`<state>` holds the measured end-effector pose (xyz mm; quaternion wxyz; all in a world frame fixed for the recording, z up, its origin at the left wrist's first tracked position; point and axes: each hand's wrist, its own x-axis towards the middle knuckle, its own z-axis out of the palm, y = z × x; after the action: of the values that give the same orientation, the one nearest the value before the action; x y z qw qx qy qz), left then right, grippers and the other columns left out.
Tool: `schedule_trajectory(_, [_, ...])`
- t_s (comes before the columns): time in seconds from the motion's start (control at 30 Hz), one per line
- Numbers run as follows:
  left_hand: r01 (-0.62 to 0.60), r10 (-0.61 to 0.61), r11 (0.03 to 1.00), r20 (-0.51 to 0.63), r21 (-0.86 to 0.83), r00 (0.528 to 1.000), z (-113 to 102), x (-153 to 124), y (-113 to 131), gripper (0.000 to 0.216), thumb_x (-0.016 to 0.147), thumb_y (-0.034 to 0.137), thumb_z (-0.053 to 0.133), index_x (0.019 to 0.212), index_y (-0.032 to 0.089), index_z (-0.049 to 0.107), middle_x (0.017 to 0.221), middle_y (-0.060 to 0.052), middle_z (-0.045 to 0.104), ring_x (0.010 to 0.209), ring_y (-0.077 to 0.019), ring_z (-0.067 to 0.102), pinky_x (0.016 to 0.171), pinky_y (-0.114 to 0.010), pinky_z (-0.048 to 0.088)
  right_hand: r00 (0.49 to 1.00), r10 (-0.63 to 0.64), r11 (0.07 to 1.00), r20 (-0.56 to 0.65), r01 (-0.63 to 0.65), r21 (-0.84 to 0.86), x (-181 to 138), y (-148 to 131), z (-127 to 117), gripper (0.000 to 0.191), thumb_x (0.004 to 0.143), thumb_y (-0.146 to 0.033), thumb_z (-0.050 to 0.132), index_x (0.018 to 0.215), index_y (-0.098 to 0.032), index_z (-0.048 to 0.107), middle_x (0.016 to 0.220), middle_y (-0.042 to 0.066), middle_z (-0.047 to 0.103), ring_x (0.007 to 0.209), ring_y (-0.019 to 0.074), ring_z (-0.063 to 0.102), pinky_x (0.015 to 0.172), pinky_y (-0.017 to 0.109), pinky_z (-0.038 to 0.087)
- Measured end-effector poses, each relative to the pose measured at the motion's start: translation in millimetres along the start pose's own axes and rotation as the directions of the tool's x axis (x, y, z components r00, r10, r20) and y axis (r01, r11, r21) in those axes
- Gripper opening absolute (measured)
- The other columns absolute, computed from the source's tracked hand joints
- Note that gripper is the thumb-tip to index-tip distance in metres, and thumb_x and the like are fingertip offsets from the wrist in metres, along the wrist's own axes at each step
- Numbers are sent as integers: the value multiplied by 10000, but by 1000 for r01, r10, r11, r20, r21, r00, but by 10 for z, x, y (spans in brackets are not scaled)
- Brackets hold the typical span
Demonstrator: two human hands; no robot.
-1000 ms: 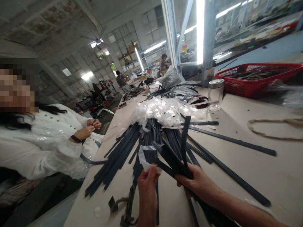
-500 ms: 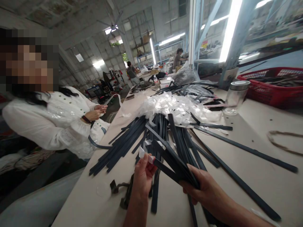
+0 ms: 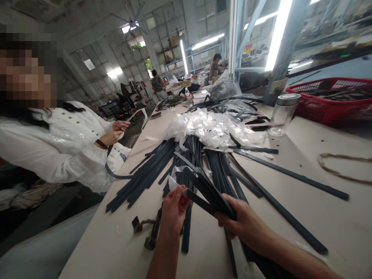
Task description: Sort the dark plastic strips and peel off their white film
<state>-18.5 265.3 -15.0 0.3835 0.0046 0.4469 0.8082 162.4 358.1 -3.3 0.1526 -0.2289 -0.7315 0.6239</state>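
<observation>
At the far left of the long beige worktable (image 3: pixel 305 217) sits a co-worker in a white blouse (image 3: pixel 55 147), peeling something small between both hands. Next comes a loose fan of long flat black rubber strips (image 3: pixel 145 174) lying on the tabletop, with a heap of crumpled clear plastic film (image 3: pixel 212 130) behind it. The person's left hand (image 3: pixel 173 209) pinches a small flap of clear film (image 3: pixel 174 181) at the end of one strip, thumb and fingertips closed on it. The right hand (image 3: pixel 245 224) is clenched around a bundle of black strips (image 3: pixel 209 190), held just above the table and fanning out toward the left hand. Further right stand a clear glass jar with a metal lid (image 3: pixel 282 114) and a red plastic basket (image 3: pixel 331 102). As a judgement, the film could tear short if pulled at a sharp angle, or the fanned bundle could slip if the right hand's clench loosens. Compared with a second ago, the bundle sits lower and flatter, and the left hand has closed nearer the strip's end.
</observation>
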Motion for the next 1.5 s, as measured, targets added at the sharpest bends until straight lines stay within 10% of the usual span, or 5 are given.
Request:
schedule_trajectory(0.4, [57, -66, 994, -95, -95, 993, 53, -10, -22, 158, 910, 164, 588, 804, 111, 693, 722, -65, 738, 650, -138, 705, 604, -245, 589, 1000, 22, 1000, -9, -22, 13, 14, 15, 0, 106, 835, -307, 532, 840, -208, 498, 647, -45, 606, 427, 107, 573, 391, 188, 457])
schedule_trajectory(0.97, [23, -23, 1000, -38, -21, 999, 27, 20, -112, 262, 620, 238, 882, 767, 123, 697, 701, -42, 739, 634, -156, 708, 594, -238, 587, 984, -147, 839, -99, 71, -540, 21, 132, 40, 32, 837, -268, 469, 820, -242, 477, 694, 11, 643, 603, 210, 616, 558, 282, 389])
schedule_trajectory(1.23, [76, -107, 985, 197, 158, 975, 128, -201, -408, 285, 663, 341, 853, 743, 101, 721, 717, -57, 735, 638, -138, 676, 660, -264, 570, 997, -9, 1000, -76, 7, -31, 63, 100, -1, 125, 861, -323, 531, 909, -209, 516, 701, -28, 634, 456, 129, 598, 416, 212, 466])
schedule_trajectory(1.5, [-74, 74, 996, -3, 54, 997, 89, -43, -69, 361, 526, 298, 925, 788, 138, 734, 776, -36, 751, 690, -133, 694, 644, -219, 572, 999, 30, 990, 45, -36, 138, -27, -58, -126, 66, 792, -214, 565, 849, -189, 541, 709, -22, 666, 525, 124, 626, 438, 187, 528])
